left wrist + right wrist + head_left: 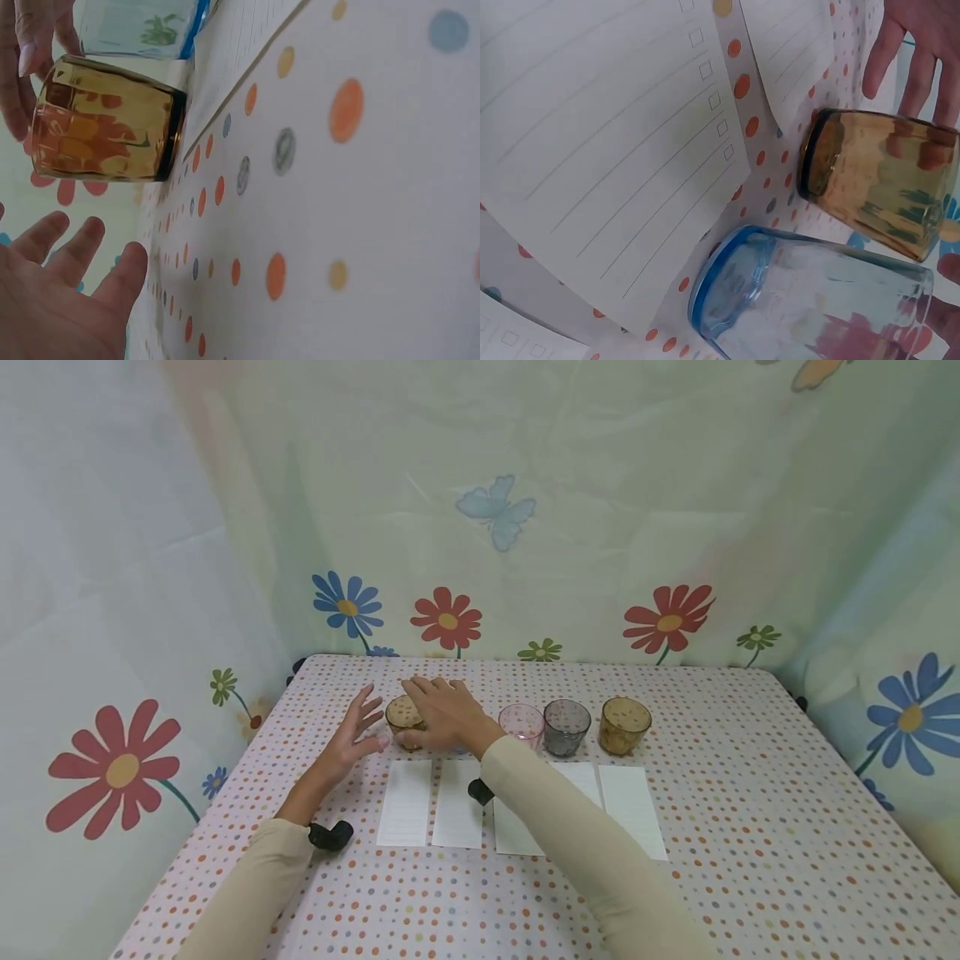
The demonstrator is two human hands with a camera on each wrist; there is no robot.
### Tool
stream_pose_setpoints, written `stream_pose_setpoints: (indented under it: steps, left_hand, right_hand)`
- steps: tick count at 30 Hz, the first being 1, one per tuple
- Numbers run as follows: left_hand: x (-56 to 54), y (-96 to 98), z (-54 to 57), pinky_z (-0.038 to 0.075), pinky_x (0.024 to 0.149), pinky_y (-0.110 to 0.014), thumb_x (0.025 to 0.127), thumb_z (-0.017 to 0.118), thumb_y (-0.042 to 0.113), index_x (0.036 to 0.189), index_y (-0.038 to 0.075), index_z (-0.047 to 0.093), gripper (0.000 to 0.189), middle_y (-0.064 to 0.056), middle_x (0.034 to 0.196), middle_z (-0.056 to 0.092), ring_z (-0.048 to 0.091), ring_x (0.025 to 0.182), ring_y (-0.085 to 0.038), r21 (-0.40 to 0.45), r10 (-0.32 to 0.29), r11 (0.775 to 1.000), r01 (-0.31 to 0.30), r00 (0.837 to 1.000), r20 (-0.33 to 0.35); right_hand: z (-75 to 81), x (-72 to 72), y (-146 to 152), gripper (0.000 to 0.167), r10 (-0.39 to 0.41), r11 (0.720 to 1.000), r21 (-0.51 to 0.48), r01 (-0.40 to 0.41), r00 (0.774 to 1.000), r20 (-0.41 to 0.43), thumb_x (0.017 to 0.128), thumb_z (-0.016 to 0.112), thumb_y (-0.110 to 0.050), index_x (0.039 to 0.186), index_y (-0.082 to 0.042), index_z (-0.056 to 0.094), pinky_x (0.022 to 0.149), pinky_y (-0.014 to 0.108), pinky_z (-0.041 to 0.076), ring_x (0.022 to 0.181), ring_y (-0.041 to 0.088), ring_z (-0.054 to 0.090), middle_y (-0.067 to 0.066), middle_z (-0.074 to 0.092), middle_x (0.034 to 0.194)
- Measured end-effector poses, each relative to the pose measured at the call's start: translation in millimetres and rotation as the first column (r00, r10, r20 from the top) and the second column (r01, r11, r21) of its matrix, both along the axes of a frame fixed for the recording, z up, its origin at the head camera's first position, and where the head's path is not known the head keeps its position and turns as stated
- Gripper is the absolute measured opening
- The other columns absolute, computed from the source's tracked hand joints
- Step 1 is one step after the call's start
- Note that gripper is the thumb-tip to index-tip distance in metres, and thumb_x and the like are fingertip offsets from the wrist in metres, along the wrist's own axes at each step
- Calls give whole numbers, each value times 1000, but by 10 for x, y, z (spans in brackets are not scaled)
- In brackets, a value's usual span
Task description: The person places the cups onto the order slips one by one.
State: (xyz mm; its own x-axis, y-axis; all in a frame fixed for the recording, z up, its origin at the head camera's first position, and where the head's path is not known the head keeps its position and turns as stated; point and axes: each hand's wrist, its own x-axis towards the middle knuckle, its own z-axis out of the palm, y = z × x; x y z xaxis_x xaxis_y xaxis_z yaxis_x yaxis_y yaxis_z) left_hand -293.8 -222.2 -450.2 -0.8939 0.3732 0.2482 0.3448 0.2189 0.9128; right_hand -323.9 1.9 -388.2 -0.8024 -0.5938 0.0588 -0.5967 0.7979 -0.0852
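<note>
My left hand [351, 742] is held to the left of an amber glass [399, 713], its fingers spread and apart from the glass. Reaching across, my right hand [448, 714] is over the right side of that glass, fingers extended, and hides part of it. In the left wrist view, right-hand fingers [34, 37] hang close by the amber glass's rim; contact is unclear. The glass [105, 124] stands upright on the table. Beside it is a clear blue glass [810, 300], mostly hidden under my right hand in the head view.
Farther right in the row stand a pink glass [521, 723], a grey glass [566, 728] and another amber glass [626, 727]. Several lined paper sheets [405, 803] with checkboxes lie in front of the glasses. A dotted cloth [750, 827] covers the table; a flowered curtain [570, 568] hangs behind.
</note>
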Motion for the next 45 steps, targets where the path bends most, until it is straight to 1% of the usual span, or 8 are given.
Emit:
stream_pose_setpoints:
  steps: [7, 12, 15, 22, 27, 32, 37, 45]
  left_hand:
    - [-63, 0, -39, 29, 112, -71, 94, 59, 16, 164, 23, 2, 90, -26, 166, 13, 20, 151, -48, 30, -11, 1000, 10, 999, 37]
    - [-81, 23, -59, 24, 116, -69, 93, 62, 9, 164, 19, 4, 92, -28, 165, 16, 21, 150, -48, 50, -40, 998, 38, 998, 51]
    - [-79, 24, -80, 18, 118, -68, 92, 63, 5, 164, 18, 5, 94, -30, 164, 16, 20, 150, -48, 51, -63, 997, 61, 997, 48]
    - [-20, 0, -102, 20, 118, -67, 91, 65, 7, 164, 21, 7, 95, -29, 164, 17, 21, 150, -48, 35, -49, 998, 47, 998, 43]
    - [13, -11, -92, 19, 118, -67, 92, 67, 5, 164, 19, 6, 96, -28, 164, 17, 20, 151, -47, 46, -59, 997, 57, 997, 42]
    - [61, -35, -46, 20, 118, -66, 90, 71, 7, 164, 21, 7, 99, -25, 165, 18, 20, 151, -47, 65, -69, 996, 66, 997, 43]
    - [103, -45, 0, 20, 117, -67, 89, 72, 8, 164, 14, 5, 101, -26, 165, 19, 20, 150, -48, 79, -83, 994, 80, 996, 29]
    - [129, -47, -9, 19, 118, -67, 89, 69, 6, 164, 17, 5, 99, -24, 165, 19, 19, 151, -47, 85, -96, 992, 94, 995, 18]
  right_hand:
    - [-19, -89, 3, 89, -41, 999, 1, 41, 998, 56, 93, 56, -67, 161, -17, 28, 120, 58, 26, 149, 30, 34, 5, 36, 163]
    - [-42, -135, 0, 85, -72, 997, 10, 71, 994, 79, 92, 58, -65, 159, -18, 34, 117, 64, 27, 146, 30, 38, 5, 42, 159]
    - [-71, -146, -3, 84, -90, 996, -3, 91, 990, 113, 91, 61, -63, 158, -20, 36, 117, 68, 24, 146, 29, 40, 5, 42, 159]
    - [-129, -135, -15, 83, -68, 996, -50, 75, 990, 121, 91, 62, -61, 157, -18, 38, 116, 70, 22, 142, 29, 45, 5, 43, 158]
    - [-135, -99, -25, 82, -40, 995, -87, 49, 994, 97, 89, 64, -57, 155, -15, 41, 117, 63, 28, 133, 29, 53, 5, 48, 152]
    - [-144, -71, -48, 80, 9, 990, -141, 0, 998, 58, 87, 63, -56, 152, -14, 44, 115, 53, 36, 128, 25, 55, 5, 52, 149]
    - [-146, -46, -52, 79, 33, 979, -204, -22, 998, 53, 84, 64, -55, 149, -14, 47, 108, 46, 45, 123, 24, 56, 5, 54, 144]
    - [-182, 14, 12, 76, 85, 929, -366, -51, 993, 78, 81, 70, -49, 144, -11, 51, 94, 39, 53, 110, 21, 60, 5, 60, 132]
